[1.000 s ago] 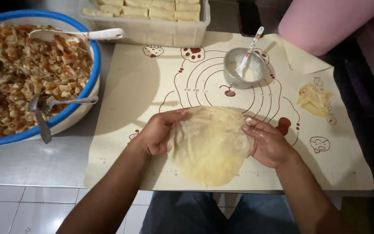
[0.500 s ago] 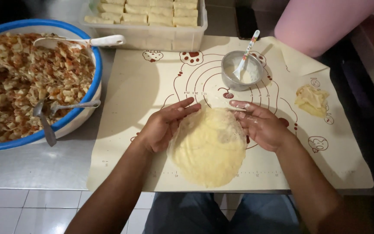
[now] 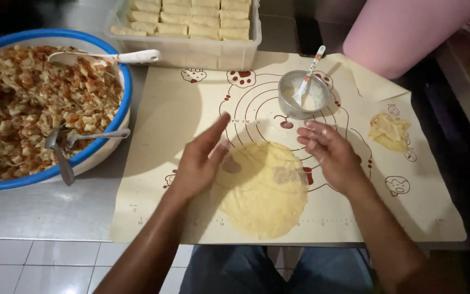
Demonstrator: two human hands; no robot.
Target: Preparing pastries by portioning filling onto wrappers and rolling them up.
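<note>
A thin round yellow wrapper point(image 3: 265, 190) lies flat on the beige baking mat point(image 3: 175, 109) near its front edge. My left hand point(image 3: 199, 160) hovers over the wrapper's left rim, fingers straight and together, thumb touching the sheet. My right hand point(image 3: 330, 155) is lifted just above the wrapper's upper right edge, fingers spread, holding nothing. A small metal bowl point(image 3: 303, 95) of white paste with a white spoon point(image 3: 311, 73) stands just beyond my hands.
A big blue-rimmed bowl point(image 3: 104, 147) of chopped filling with spoons sits at the left. A clear tub point(image 3: 191, 51) of finished rolls stands at the back. A pink container point(image 3: 403, 30) is at the back right. Scraps of wrapper point(image 3: 390, 130) lie on the mat's right.
The wrapper, pressed and spread by both hands earlier, now lies flat. Both hands have lifted off it and moved apart toward its upper edge.
</note>
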